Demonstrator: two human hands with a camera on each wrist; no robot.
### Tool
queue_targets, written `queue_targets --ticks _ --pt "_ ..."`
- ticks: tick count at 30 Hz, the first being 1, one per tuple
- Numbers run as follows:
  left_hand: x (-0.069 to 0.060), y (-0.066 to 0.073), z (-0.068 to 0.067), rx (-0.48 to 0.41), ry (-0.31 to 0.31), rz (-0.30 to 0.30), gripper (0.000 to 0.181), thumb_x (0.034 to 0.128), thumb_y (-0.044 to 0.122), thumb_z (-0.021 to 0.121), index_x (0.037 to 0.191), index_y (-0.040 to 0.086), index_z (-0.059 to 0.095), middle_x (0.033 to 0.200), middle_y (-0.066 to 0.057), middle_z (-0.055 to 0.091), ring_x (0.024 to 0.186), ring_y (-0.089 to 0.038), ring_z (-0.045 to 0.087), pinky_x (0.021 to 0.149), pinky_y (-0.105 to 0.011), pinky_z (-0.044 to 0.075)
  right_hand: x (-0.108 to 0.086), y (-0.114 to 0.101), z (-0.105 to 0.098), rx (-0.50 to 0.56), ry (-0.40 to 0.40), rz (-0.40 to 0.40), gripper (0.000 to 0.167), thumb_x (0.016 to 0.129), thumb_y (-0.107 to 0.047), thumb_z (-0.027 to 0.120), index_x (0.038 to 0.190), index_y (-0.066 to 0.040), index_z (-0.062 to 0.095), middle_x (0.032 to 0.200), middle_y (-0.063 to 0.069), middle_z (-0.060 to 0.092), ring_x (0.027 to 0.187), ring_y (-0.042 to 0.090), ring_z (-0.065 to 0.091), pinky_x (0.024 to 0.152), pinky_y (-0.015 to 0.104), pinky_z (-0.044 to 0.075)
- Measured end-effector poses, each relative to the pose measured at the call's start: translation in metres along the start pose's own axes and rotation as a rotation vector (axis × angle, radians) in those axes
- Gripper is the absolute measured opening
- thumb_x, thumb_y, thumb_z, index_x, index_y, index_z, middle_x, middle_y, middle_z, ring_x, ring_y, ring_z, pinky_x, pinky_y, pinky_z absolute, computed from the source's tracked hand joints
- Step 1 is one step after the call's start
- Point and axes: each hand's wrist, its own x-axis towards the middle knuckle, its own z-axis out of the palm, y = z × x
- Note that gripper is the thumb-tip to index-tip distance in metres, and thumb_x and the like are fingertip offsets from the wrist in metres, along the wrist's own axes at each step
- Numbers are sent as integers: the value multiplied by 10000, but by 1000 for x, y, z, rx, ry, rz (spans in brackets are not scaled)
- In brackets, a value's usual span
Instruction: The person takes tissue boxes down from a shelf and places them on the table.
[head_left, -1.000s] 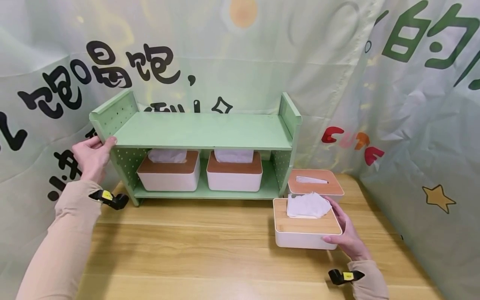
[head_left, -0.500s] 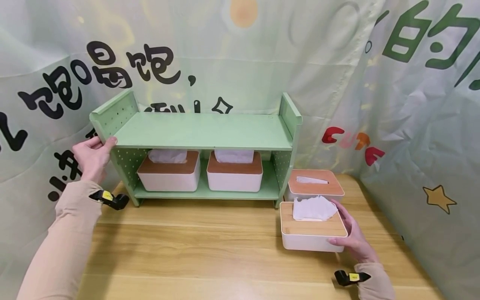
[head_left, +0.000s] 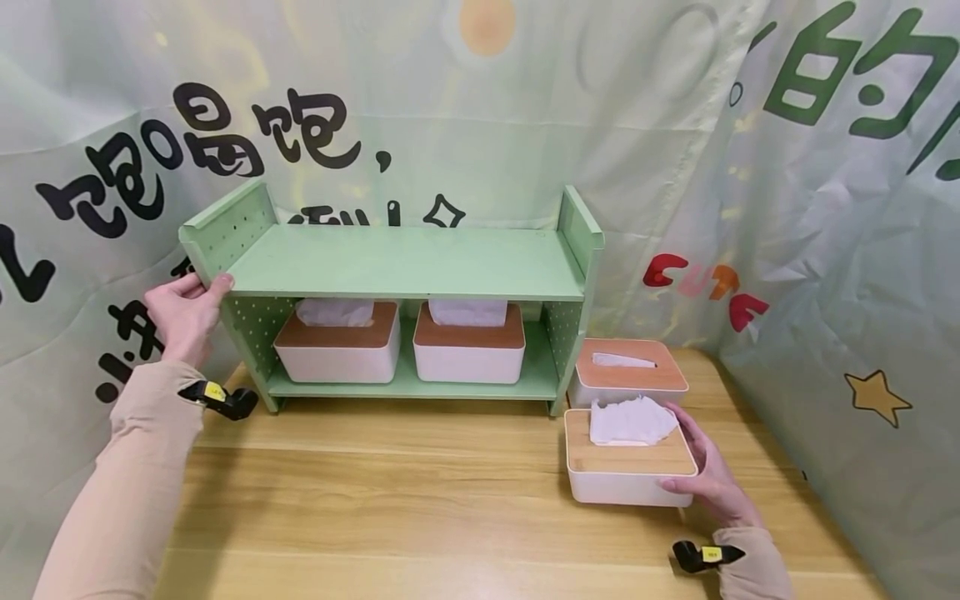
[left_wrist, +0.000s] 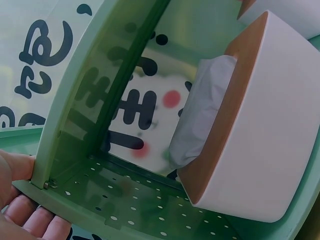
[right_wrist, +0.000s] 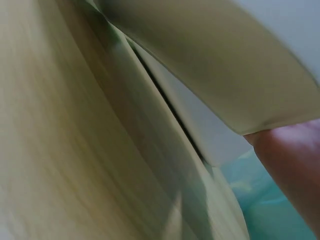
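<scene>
At the left, my left hand point(head_left: 183, 315) grips the left side panel of a green two-tier shelf point(head_left: 405, 258). In the left wrist view its thumb and fingers point(left_wrist: 42, 220) lie on either side of the panel's edge. My right hand point(head_left: 712, 471) holds a white tissue box point(head_left: 630, 487) with a wooden lid by its right side, a tissue sticking out of its top. The right wrist view shows the box's underside point(right_wrist: 200, 60), raised off the table. Two similar tissue boxes, a left one point(head_left: 337, 362) and a right one point(head_left: 468, 362), stand on the lower shelf board.
Behind the held box, another tissue box point(head_left: 630, 375) with a wooden lid sits on the wooden table point(head_left: 360, 500), beside the shelf's right leg. A printed cloth point(head_left: 480, 125) hangs behind the shelf and along the right side.
My right hand has moved the held tissue box to the right and a little nearer to me. The left hand and the shelf stay where they were.
</scene>
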Motion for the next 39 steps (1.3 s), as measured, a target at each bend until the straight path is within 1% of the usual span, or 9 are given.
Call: queue_targets --ticks 8,14,19,24,30,34,36,37,39 --pt "0 0 0 30 3 -5 554 861 98 754 1378 25 569 541 232 601 583 80 612 568 -58 494 -4 1 -9 -67 -68 -19 1061 704 202 651 1583 28 84 1518 -136 428 1275 -27 500 1007 109 459" --pt "0 -1 -1 49 4 -14 554 867 106 751 1385 39 568 536 242 588 585 86 607 573 -53 492 -7 3 -17 -150 -109 14 1080 703 185 691 1577 45 72 1546 -176 354 1329 -74 417 1034 61 395" --pt "0 -1 -1 53 5 -21 554 864 108 756 1384 47 572 549 237 589 594 78 609 573 -56 494 -10 5 -23 -165 -143 9 1089 699 200 682 1571 70 42 1584 -178 295 1380 -104 344 1052 31 332" --pt "0 0 0 55 0 -10 550 869 108 753 1383 44 571 548 243 586 596 83 609 582 -53 497 -14 7 -27 -190 -158 35 1096 702 185 681 1564 80 12 1584 -183 262 1394 -124 298 1054 22 304" --pt "0 0 2 47 2 -4 539 864 107 759 1369 36 584 551 242 590 597 82 606 585 -52 498 -21 11 -29 -148 -190 88 1125 711 176 694 1558 77 -41 1566 -194 260 1371 -130 327 1042 45 346" --pt "1 0 0 38 17 1 536 855 107 764 1359 30 595 549 237 604 591 80 605 563 -55 485 -19 10 -26 -116 -205 79 1124 737 171 702 1561 71 -56 1577 -188 251 1384 -120 321 1054 49 344" --pt "1 1 -1 39 18 -2 536 856 112 765 1359 35 596 547 239 608 589 81 606 558 -57 482 -18 8 -22 -115 -190 83 1099 766 163 690 1562 76 -62 1613 -145 207 1405 -138 275 1066 34 307" --pt "1 1 0 37 15 -8 536 858 110 763 1362 38 594 544 237 608 588 80 609 561 -58 487 -18 6 -20 -123 -171 102 1071 794 147 678 1563 74 -63 1655 -79 152 1416 -154 233 1069 18 276" --pt "1 0 0 32 11 -15 540 860 107 762 1367 41 589 540 238 604 588 79 612 569 -56 494 -18 1 -14 -155 -105 175 1009 864 86 656 1577 48 -57 1703 40 13 1458 -152 101 1047 -22 227"
